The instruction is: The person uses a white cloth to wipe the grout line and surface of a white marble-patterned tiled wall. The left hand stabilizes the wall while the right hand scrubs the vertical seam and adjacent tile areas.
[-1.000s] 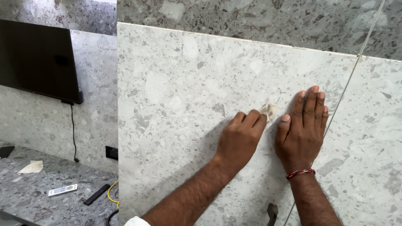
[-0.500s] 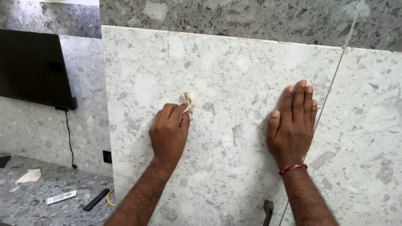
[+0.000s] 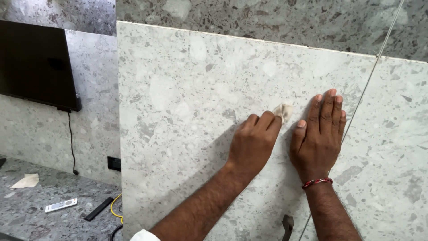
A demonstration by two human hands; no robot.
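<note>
Mid-wipe: left hand pinches a small cloth against the speckled tile, right hand pressed flat beside it; steady pressure probably matters next.

The speckled grey tile slab offers broad bare surface to the left of and above the left hand, with nothing resting on it. The right hand lies flat just beside the left, leaving only a narrow gap between them. A thin string crosses the slab's right side. A dark handle stands low between the forearms.
</note>
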